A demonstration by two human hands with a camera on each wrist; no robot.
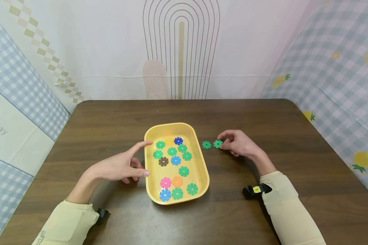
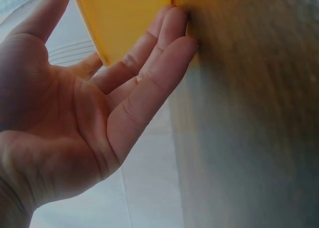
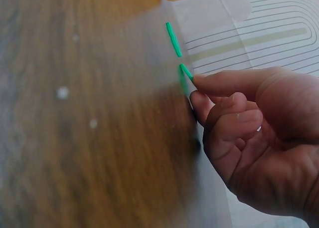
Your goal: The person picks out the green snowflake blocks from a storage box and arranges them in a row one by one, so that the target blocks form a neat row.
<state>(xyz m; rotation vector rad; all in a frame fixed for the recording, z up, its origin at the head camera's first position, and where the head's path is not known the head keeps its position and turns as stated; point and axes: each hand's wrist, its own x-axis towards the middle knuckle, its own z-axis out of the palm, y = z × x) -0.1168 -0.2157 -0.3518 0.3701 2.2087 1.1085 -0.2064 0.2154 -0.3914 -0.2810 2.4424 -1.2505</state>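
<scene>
My right hand [image 1: 240, 143] pinches a green notched disc [image 1: 218, 144] by its edge between thumb and forefinger. In the right wrist view that disc [image 3: 186, 72] tilts up from the tabletop, its lower side close over the wood. Just left of it lies a second green disc [image 1: 206, 145], flat on the table. My left hand [image 1: 118, 166] is at the left side of a yellow tray [image 1: 203, 166], forefinger and thumb extended onto its rim. In the left wrist view its other fingers [image 2: 149, 83] reach along the tray's outer wall, not wrapped round it.
Inside the tray lie several notched discs: mostly green, with blue discs [image 1: 176, 160], a pink one [image 1: 165, 182], an orange one [image 1: 177, 181], a brown one [image 1: 163, 161] and a yellow one [image 1: 169, 141]. Everything stands on a dark wooden table [image 1: 116, 119], with a patterned curtain [image 1: 110, 51] behind.
</scene>
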